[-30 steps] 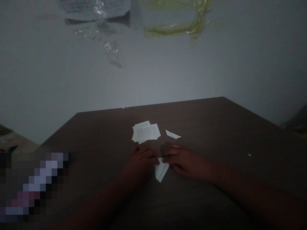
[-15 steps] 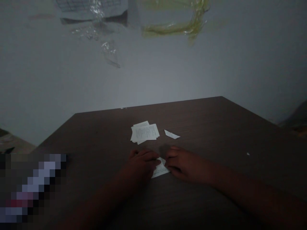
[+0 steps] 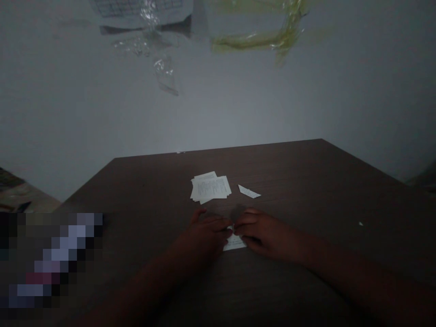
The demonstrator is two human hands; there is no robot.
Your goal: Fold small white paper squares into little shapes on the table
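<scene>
Both of my hands rest on a dark wooden table (image 3: 306, 181) and meet over a small white paper piece (image 3: 234, 243). My left hand (image 3: 204, 234) pinches the paper's left side with its fingers closed. My right hand (image 3: 264, 231) pinches its right side, fingers also closed. Most of the paper is hidden under my fingertips; only its lower part shows. Just beyond my hands lies a small stack of printed paper slips (image 3: 210, 187). A single narrow paper scrap (image 3: 249, 191) lies to the right of that stack.
A tiny white fleck (image 3: 360, 223) lies on the table at the right. A pale wall rises behind the table, with crumpled clear plastic (image 3: 163, 75) and a yellowish taped sheet (image 3: 255, 27) on it. A blurred patch (image 3: 51, 263) covers the lower left.
The paper piece between my hands has gone from hanging down in a point to lying shorter and flatter under my fingertips. My hands have drawn closer together.
</scene>
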